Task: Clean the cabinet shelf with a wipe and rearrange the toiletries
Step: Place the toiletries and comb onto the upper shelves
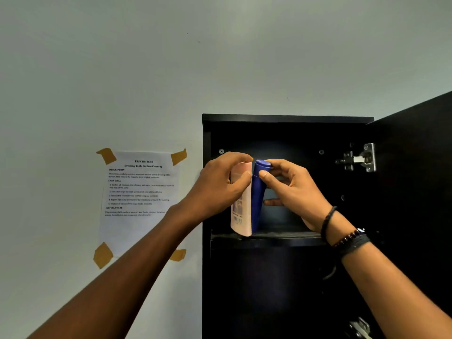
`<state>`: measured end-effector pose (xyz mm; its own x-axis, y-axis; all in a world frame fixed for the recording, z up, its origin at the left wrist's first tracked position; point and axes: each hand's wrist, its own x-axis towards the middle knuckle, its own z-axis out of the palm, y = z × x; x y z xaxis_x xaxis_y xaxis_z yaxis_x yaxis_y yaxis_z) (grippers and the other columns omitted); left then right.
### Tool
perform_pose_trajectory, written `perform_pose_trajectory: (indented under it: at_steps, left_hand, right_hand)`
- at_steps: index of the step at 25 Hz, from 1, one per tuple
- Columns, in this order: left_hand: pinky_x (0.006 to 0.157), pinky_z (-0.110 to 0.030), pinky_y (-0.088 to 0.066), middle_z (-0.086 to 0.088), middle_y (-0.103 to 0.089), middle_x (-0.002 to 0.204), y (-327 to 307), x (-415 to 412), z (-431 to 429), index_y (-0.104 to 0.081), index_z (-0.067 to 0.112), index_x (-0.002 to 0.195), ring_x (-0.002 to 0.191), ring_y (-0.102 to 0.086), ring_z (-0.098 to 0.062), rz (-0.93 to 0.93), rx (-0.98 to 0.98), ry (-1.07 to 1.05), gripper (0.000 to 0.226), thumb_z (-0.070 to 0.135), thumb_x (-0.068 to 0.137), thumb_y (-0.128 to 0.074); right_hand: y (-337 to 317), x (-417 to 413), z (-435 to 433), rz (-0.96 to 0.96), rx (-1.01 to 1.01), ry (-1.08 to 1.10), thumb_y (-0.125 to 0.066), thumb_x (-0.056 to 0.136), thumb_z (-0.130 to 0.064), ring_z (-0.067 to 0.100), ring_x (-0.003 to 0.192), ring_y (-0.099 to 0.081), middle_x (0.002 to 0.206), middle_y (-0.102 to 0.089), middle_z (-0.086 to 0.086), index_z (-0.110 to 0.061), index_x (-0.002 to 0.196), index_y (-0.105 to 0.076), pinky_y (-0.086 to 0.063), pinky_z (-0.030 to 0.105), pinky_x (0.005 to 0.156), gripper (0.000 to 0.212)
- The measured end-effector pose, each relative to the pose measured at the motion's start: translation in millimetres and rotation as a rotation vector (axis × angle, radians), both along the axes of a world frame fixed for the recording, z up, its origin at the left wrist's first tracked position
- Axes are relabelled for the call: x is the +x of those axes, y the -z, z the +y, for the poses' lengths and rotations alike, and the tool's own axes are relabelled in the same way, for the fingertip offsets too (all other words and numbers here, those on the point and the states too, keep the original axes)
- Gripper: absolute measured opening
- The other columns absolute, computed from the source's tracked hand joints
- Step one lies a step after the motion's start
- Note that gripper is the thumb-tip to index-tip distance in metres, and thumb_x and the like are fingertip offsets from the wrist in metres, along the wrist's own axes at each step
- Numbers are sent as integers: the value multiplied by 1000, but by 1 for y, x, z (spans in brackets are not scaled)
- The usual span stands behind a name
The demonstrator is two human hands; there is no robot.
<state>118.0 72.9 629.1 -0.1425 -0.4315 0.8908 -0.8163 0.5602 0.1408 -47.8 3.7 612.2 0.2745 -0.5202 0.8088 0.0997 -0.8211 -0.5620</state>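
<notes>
- Left hand (221, 184) has its fingers wrapped around the pink bottle (241, 216), standing on the cabinet shelf (281, 234).
- Right hand (291, 189) pinches the blue bottle (258, 192) near its cap, right beside the pink one, touching.

Two bottles standing on the black cabinet shelf (281, 237).
A pale pink bottle (241, 211) touches a capped blue bottle (258, 192) at its 3 o'clock, both toward the shelf's 9 o'clock end.
</notes>
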Motion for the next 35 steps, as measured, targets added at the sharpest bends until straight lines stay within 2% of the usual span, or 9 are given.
perform_pose_trajectory:
  at_steps: [3,11,15,18,23,27,30,32,35]
  left_hand:
    - [89,-36,-55,1,-57,125,-3,7,-15,-53,22,124,112,-57,-17,-16,13,-57,33,25,91,-54]
    - [90,-18,-39,-3,-52,132,20,6,-42,-47,16,130,116,-52,-15,19,42,-177,35,17,95,-47]
    - [103,-30,-38,-7,-39,144,29,3,-45,-28,13,143,128,-45,-23,34,24,-318,53,13,94,-48]
    - [104,-32,-40,-6,-34,147,44,2,-46,-20,13,147,127,-45,-23,2,14,-390,64,14,92,-52]
    - [94,-38,-50,-12,-48,136,73,14,-46,-41,12,135,120,-48,-29,-153,-279,-563,69,16,74,-73]
    - [108,-32,-30,-8,-22,151,83,26,-48,-19,17,144,136,-23,-21,71,-240,-482,82,17,78,-68]
    - [105,-27,-31,-4,-6,157,87,27,-47,-4,15,149,142,-21,-18,132,-164,-411,87,18,85,-63]
    - [107,-32,-35,-4,-7,158,87,26,-47,4,17,149,142,-26,-22,247,-49,-406,89,20,87,-61]
    - [107,-37,-37,-8,-27,153,91,33,-52,0,21,149,134,-40,-27,316,109,-405,86,24,88,-61]
  right_hand:
    - [-1,8,-20,23,49,-16,-59,92,-25,19,102,-66,113,-63,5,-22,118,-58,-61,39,70,26]
    - [14,26,-43,81,188,-115,-57,93,-20,14,97,-65,104,-64,-2,-19,118,-54,-61,42,71,25]
    - [29,36,-55,160,144,-23,-68,85,-15,20,91,-67,102,-65,5,-16,121,-53,-61,45,71,38]
    - [39,44,-65,226,103,56,-75,79,-14,25,88,-70,104,-66,9,-16,121,-54,-61,43,72,46]
    - [44,54,-67,287,24,156,-81,72,-29,15,81,-71,99,-69,1,-18,117,-58,-59,38,80,52]
    - [45,57,-61,350,1,189,-81,70,-36,8,82,-69,102,-69,-2,-18,119,-59,-57,24,79,57]
    - [45,65,-62,359,-8,238,-78,75,-34,10,84,-68,100,-70,0,-14,118,-61,-55,20,75,51]
    - [45,70,-62,335,4,248,-79,74,-31,11,83,-68,98,-71,1,-12,115,-61,-54,19,73,48]
    - [48,77,-63,308,36,269,-82,71,-30,12,79,-69,91,-71,1,-13,109,-63,-56,22,73,45]
